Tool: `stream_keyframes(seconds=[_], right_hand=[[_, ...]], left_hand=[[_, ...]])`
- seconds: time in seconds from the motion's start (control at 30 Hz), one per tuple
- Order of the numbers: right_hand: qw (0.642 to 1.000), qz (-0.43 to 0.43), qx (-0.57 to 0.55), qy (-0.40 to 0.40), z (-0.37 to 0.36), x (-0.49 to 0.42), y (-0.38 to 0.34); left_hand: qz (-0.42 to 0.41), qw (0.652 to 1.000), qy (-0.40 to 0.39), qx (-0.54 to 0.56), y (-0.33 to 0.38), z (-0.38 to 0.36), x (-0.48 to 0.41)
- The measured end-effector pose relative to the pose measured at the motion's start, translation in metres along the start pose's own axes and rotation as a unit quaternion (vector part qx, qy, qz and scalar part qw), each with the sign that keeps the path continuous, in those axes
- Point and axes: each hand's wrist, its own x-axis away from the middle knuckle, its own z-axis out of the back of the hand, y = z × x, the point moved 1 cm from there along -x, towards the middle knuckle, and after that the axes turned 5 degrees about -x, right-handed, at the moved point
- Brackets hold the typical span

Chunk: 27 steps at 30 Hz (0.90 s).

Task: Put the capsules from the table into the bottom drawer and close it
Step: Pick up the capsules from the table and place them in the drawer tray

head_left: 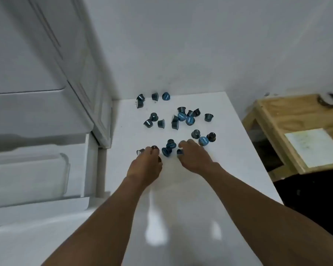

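we gather capsules (178, 120) | left hand (145, 166) curled on dark capsule (154, 147) | right hand (195, 156) pinching blue capsule (180, 151) | risk: knuckles roll neighbours off table (181, 217)

Table (181, 217) glossy white; capsules (181, 116) smooth, shiny; side stand (273, 106) raw wood.

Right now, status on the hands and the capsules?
Left hand down among near capsules, dark ones at its fingers, grip unclear. Right hand curled over a capsule. Most capsules scattered on table. Drawer unit left; nothing blocking.
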Motion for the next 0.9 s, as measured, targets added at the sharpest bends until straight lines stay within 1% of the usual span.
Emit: stream_keyframes(seconds=[0.03, 0.07, 0.13, 0.2, 0.33, 0.43, 0.57, 0.67, 0.8, 0.9], right_hand=[[1.0, -0.016, -0.004, -0.015, -0.004, -0.005, 0.0], [0.999, -0.024, -0.015, -0.018, -0.008, -0.012, 0.003], [0.999, -0.033, -0.016, -0.03, -0.018, -0.018, 0.006], [0.998, -0.047, -0.019, -0.038, -0.026, -0.028, 0.013], [0.998, -0.035, -0.016, -0.054, -0.039, -0.037, 0.019], [0.999, -0.03, -0.038, -0.026, -0.046, -0.038, 0.022], [0.997, -0.021, -0.065, -0.031, -0.048, -0.033, 0.025], [0.996, -0.027, -0.08, -0.033, -0.045, -0.025, 0.027], [0.995, -0.028, -0.083, -0.04, -0.039, -0.002, 0.031], [0.996, -0.023, -0.067, -0.045, -0.032, 0.018, 0.033]], left_hand=[[0.013, 1.0, -0.025, -0.004, -0.004, -0.002, -0.005], [0.01, 0.999, -0.031, -0.01, -0.008, -0.007, -0.01], [-0.031, 0.998, -0.042, -0.047, -0.014, -0.021, -0.018], [-0.058, 0.995, -0.06, -0.053, -0.018, -0.034, -0.026], [0.02, 0.996, -0.081, 0.033, -0.019, -0.048, -0.038], [0.032, 0.994, -0.087, 0.062, -0.015, -0.054, -0.042], [0.005, 0.995, -0.089, 0.051, -0.009, -0.055, -0.035], [0.036, 0.993, -0.093, 0.063, -0.002, -0.05, -0.026], [0.069, 0.991, -0.112, 0.037, 0.013, -0.045, 0.0], [0.113, 0.987, -0.103, 0.057, 0.028, -0.035, 0.022]])
